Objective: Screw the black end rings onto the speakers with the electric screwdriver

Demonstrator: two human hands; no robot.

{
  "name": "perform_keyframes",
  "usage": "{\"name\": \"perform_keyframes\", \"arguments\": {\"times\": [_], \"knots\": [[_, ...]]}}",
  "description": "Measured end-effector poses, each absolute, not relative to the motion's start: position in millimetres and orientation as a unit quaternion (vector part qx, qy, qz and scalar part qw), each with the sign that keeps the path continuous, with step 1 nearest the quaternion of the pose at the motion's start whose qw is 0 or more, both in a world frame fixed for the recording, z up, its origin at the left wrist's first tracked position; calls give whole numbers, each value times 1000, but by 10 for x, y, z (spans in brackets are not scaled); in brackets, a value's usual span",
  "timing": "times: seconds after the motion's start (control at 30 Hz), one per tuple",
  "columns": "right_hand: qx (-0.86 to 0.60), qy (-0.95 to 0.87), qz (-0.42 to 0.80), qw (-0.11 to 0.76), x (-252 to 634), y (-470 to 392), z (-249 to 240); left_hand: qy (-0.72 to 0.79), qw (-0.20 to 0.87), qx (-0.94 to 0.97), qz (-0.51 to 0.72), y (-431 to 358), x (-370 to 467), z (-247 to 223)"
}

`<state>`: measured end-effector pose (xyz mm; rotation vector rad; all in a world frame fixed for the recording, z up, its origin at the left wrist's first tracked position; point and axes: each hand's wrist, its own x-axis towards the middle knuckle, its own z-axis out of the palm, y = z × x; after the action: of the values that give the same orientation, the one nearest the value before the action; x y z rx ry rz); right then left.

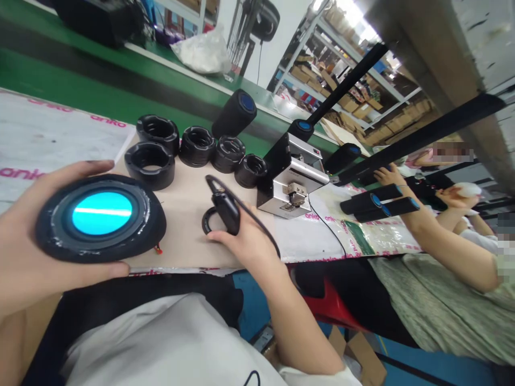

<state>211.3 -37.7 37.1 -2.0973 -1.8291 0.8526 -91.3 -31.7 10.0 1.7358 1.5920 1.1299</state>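
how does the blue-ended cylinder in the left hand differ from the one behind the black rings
The held cylinder is in the left hand; no hand touches the far cylinder. The held cylinder's blue end is bright with a white streak; the far cylinder's looks darker. Both are black with round blue ends.

Glossy disc [102, 213] in matt cylinder [156, 221], shiny plastic rings [150, 178], smooth metal-cased machine [277, 186]

Can read "anko" print [108, 121], pink lowercase, rptd on glossy white plastic sheeting [76, 139] at far L, & again, smaller, on white plastic covering [295, 244] just R of boxy silver-and-black metal machine [292, 176].
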Motion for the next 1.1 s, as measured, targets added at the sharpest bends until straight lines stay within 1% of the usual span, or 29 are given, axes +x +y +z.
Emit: {"name": "perform_keyframes", "arguments": {"times": [0.07,0.17,0.27,0.4,0.5,0.63,0.73,0.9,1.0,1.1], "knots": [[-716,-623,299,104,2018,-403,334,581,275,638,424,-343,-823,143],[-687,-644,322,101,2020,-412,317,576,263,641,435,-396,-694,178],[-671,-650,337,118,2134,-403,303,578,257,643,432,-428,-642,164],[-689,-630,329,141,2186,-397,257,554,254,660,439,-429,-663,139],[-700,-622,320,143,2130,-409,241,538,278,666,436,-431,-643,163],[-704,-618,320,143,2062,-432,238,552,329,629,438,-467,-510,209],[-705,-613,323,152,2080,-437,223,551,338,621,443,-487,-413,214],[-700,-590,342,212,2284,-415,343,540,342,645,420,-462,-398,234],[-675,-547,403,286,2373,-421,594,522,330,667,417,-420,-388,244],[-603,-549,460,352,2359,-430,869,487,328,688,426,-334,-336,219]]}}
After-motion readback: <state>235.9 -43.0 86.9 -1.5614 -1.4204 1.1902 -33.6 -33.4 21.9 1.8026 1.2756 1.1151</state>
